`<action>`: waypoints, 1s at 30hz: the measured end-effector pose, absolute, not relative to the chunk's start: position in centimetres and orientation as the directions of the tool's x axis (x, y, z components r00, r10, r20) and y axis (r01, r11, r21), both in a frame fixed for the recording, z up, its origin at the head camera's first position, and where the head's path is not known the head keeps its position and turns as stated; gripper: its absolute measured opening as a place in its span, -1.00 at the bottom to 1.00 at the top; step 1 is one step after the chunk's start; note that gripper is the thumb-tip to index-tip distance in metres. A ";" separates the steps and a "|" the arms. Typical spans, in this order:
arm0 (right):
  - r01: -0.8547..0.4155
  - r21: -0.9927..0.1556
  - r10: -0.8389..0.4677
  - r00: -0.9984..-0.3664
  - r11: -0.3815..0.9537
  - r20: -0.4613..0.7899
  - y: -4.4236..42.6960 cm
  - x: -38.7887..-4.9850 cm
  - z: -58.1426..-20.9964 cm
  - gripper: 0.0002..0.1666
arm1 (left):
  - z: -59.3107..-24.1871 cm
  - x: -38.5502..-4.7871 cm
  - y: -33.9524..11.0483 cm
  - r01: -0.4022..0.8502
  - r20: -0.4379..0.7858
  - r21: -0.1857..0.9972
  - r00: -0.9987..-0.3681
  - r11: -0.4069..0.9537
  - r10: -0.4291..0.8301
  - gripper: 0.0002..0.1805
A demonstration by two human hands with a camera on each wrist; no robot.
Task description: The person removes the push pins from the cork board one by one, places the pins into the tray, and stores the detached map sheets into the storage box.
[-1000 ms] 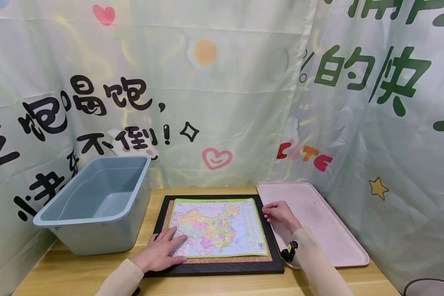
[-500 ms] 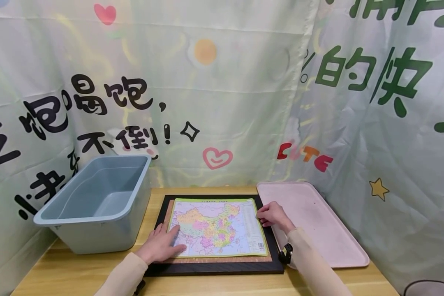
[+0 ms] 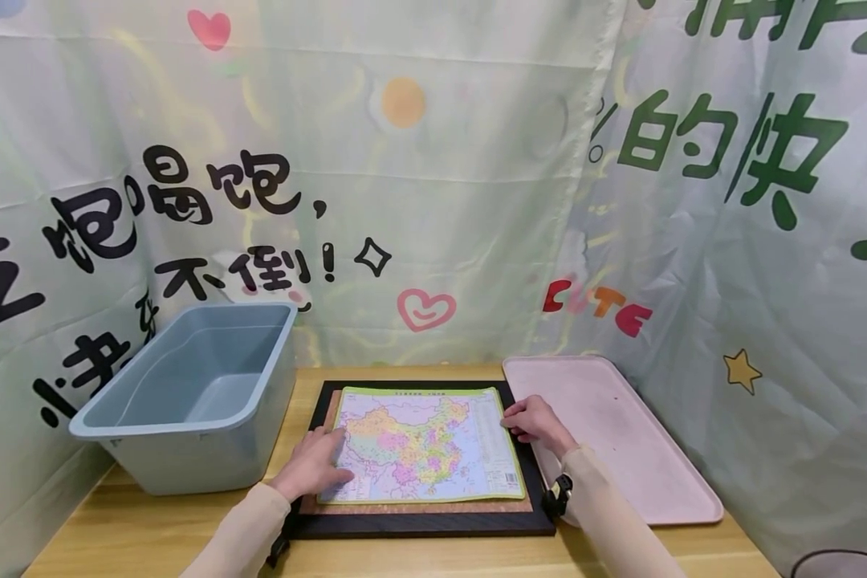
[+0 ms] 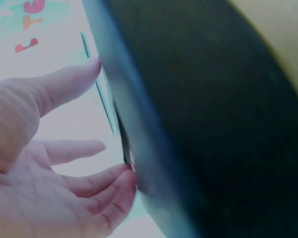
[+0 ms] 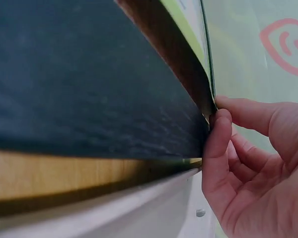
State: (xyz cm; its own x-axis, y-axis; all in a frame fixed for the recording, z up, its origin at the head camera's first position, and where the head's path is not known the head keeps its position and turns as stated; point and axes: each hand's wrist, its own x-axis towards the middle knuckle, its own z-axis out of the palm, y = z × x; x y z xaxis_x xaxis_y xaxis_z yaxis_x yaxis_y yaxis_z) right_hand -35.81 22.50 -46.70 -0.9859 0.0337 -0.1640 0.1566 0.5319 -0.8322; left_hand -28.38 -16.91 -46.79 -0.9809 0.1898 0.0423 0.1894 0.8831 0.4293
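Observation:
A colourful map sheet [image 3: 433, 449] with a yellow-green border lies on a brown panel [image 3: 441, 507] inside a black frame [image 3: 433, 526]. My left hand [image 3: 314, 464] rests at the map's left edge, thumb spread from the fingers; the left wrist view shows the thumb [image 4: 72, 84] and fingertips touching along the edge. At the right side, my right hand [image 3: 542, 424] pinches the map's border between thumb and forefinger. In the right wrist view, that edge stands slightly raised above the frame at the fingertips [image 5: 222, 116].
To the left stands a deep blue-grey plastic tub [image 3: 188, 457]. A pale pink tray [image 3: 621, 449] lies right of the frame, close to its edge. Printed cloth [image 3: 433, 201] hangs behind the wooden table [image 3: 405, 558].
My right hand has moved left from the frame's right side onto the map's edge. My left hand has drawn back slightly from over the map toward its left edge.

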 end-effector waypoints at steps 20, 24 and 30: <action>0.164 -0.916 -0.093 -0.973 0.366 -0.212 23.0 -34.9 -46.3 -0.42 | -47.3 -29.1 -17.8 0.147 0.086 0.592 -0.989 0.792 0.119 -0.44; 0.144 -0.930 -0.138 -0.970 0.338 -0.200 23.2 -34.6 -45.8 -0.33 | -47.3 -29.0 -17.8 0.128 0.074 0.628 -0.992 0.768 0.104 -0.43; 0.094 -0.954 -0.185 -0.971 0.283 -0.150 23.0 -34.5 -44.7 -0.39 | -47.2 -28.8 -17.9 0.126 0.087 0.667 -0.992 0.734 0.092 -0.44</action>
